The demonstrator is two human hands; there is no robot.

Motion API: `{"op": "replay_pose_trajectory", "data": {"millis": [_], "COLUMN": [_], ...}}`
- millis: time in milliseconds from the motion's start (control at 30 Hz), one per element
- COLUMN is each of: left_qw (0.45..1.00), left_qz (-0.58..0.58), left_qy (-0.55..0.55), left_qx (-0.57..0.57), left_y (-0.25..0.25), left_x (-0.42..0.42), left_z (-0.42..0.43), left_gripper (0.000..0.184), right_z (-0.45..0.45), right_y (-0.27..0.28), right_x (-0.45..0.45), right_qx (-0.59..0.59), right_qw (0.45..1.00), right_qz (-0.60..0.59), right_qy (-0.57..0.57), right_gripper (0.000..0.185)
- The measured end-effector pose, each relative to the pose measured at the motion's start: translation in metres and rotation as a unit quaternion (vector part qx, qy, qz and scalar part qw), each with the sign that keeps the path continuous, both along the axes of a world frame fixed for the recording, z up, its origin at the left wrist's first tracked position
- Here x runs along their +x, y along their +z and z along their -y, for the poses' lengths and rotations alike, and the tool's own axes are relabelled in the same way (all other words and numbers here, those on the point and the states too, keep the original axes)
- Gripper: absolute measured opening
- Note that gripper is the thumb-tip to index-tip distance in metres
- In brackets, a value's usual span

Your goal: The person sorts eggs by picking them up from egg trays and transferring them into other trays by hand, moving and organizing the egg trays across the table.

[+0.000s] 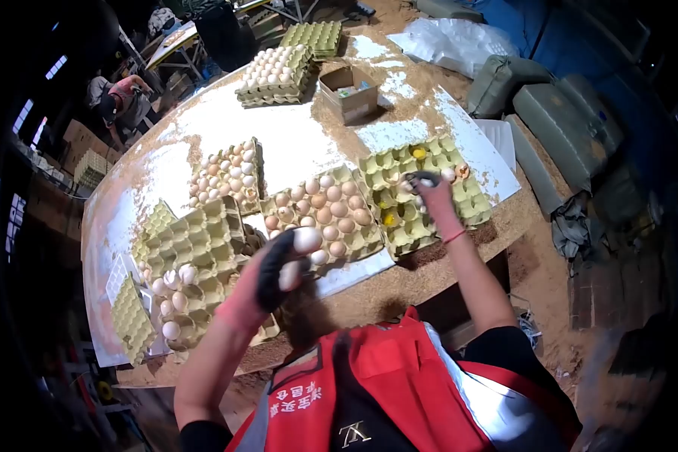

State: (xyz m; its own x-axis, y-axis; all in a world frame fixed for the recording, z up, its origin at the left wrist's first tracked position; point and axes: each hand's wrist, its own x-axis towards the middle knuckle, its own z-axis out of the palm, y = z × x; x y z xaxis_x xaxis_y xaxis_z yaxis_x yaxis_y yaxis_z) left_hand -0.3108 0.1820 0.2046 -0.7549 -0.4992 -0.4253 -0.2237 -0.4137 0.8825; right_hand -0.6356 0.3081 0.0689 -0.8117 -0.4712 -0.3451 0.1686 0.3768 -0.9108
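Observation:
My left hand [275, 273], in a red glove with black-coated fingers, is closed around eggs. One white egg [306, 239] shows at the fingertips and a second pale egg [289, 276] lower in the grip. My right hand [432, 194], gloved the same way, reaches over the right-hand egg tray [399, 239]. Its fingers are curled on a pale egg [407, 187], partly hidden by them. This tray bears broken yellow yolks [389, 218] and a few eggs, with many bare cups. Beside it, a middle tray [369, 245] is mostly filled with brown and white eggs.
Another egg-filled tray [255, 162] lies behind at left. Tilted cardboard trays [196, 233] and a tray holding several white eggs [171, 330] occupy the near left. Farther back are stacked trays [275, 94] and a cardboard box [349, 98]. Green sacks [554, 120] border the right; a person [128, 102] bends at far left.

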Motion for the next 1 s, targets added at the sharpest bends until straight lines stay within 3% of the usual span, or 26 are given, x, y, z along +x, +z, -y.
{"op": "replay_pose_trajectory", "data": {"millis": [33,133,167,200,233,267,300,333,400,500,567,633,700,767,833,900,967,1000], "left_qw": [0.998,0.986,0.986,0.980,0.968,0.961,0.948,0.917,0.954,0.955,0.966,0.977,0.990,0.993,0.984,0.984,0.953,0.933], "left_qz": [0.007,-0.016,-0.025,-0.079,-0.132,-0.149,-0.194,-0.228,-0.182,-0.235,-0.200,-0.126,-0.090,-0.048,-0.090,-0.067,-0.109,-0.061], "left_qy": [-0.035,-0.154,-0.123,-0.166,-0.209,-0.217,-0.241,-0.235,-0.214,-0.179,-0.122,-0.036,-0.078,0.009,0.084,0.164,0.282,0.339], "left_qx": [0.050,-0.062,0.111,0.077,0.043,0.081,-0.073,-0.228,-0.106,0.034,0.105,0.168,0.069,0.107,0.125,0.008,-0.005,-0.100], "left_y": [0.000,-0.015,-0.043,-0.077,-0.107,-0.128,-0.128,-0.123,-0.108,-0.129,-0.111,-0.071,-0.050,-0.003,0.000,0.015,0.010,0.013], "left_x": [-0.022,-0.088,-0.107,-0.125,-0.140,-0.153,-0.159,-0.165,-0.161,-0.138,-0.100,-0.057,-0.012,0.023,0.079,0.136,0.205,0.233], "left_z": [-0.013,-0.037,-0.035,-0.032,-0.030,-0.027,-0.033,-0.039,-0.046,-0.052,-0.057,-0.073,-0.069,-0.072,-0.072,-0.080,-0.071,-0.063], "left_gripper": [0.038,0.035,0.036,0.038,0.040,0.039,0.038,0.038,0.031,0.018,0.022,0.030,0.037,0.041,0.043,0.045,0.048,0.049], "right_z": [-0.012,-0.034,-0.038,-0.053,-0.060,-0.064,-0.065,-0.068,-0.071,-0.061,-0.052,-0.031,-0.008,0.011,0.030,0.047,0.064,0.072], "right_y": [-0.041,-0.023,-0.027,0.007,-0.003,-0.002,0.002,-0.001,-0.006,-0.003,-0.018,-0.027,0.006,0.037,0.061,0.086,0.069,0.051], "right_x": [-0.037,-0.064,-0.072,-0.053,-0.055,-0.052,-0.049,-0.044,-0.028,0.001,0.010,0.027,0.065,0.101,0.135,0.173,0.200,0.210], "right_qx": [0.000,-0.154,-0.234,-0.289,-0.371,-0.388,-0.402,-0.416,-0.428,-0.393,-0.414,-0.381,-0.385,-0.363,-0.354,-0.314,-0.247,-0.205], "right_qw": [0.982,0.969,0.957,0.953,0.919,0.892,0.853,0.837,0.787,0.755,0.788,0.826,0.802,0.828,0.806,0.775,0.787,0.833], "right_qz": [-0.187,-0.182,-0.151,0.031,0.111,0.222,0.327,0.355,0.444,0.524,0.448,0.397,0.417,0.338,0.293,0.338,0.334,0.227], "right_qy": [0.009,-0.058,-0.080,-0.085,-0.071,-0.064,-0.058,-0.023,0.026,-0.028,0.083,0.121,0.186,0.263,0.374,0.432,0.457,0.461], "right_gripper": [0.036,0.029,0.031,0.039,0.040,0.040,0.040,0.040,0.048,0.053,0.048,0.040,0.045,0.049,0.051,0.047,0.045,0.041]}}
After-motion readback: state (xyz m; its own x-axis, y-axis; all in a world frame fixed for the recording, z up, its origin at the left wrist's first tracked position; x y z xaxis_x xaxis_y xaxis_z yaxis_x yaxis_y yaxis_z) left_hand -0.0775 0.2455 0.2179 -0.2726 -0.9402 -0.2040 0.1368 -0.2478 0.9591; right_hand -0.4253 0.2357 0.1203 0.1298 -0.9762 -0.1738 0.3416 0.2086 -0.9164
